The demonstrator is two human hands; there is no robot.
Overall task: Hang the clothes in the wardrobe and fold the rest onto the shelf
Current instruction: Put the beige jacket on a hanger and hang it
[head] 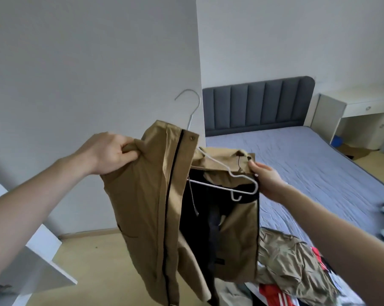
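Note:
A khaki jacket with a black zip and a dark lining hangs in the air in front of me, its front open. My left hand grips the jacket's left shoulder, fingers curled into the cloth. My right hand holds the right side near the collar, where the end of a white wire hanger sits inside the jacket. The hanger's hook pokes up above the collar. A pile of other clothes lies on the bed's near corner, below the jacket.
A bed with a blue-grey sheet and a dark padded headboard stands on the right. A white desk is behind it. A white wall corner juts out ahead. White panels lie low on the left.

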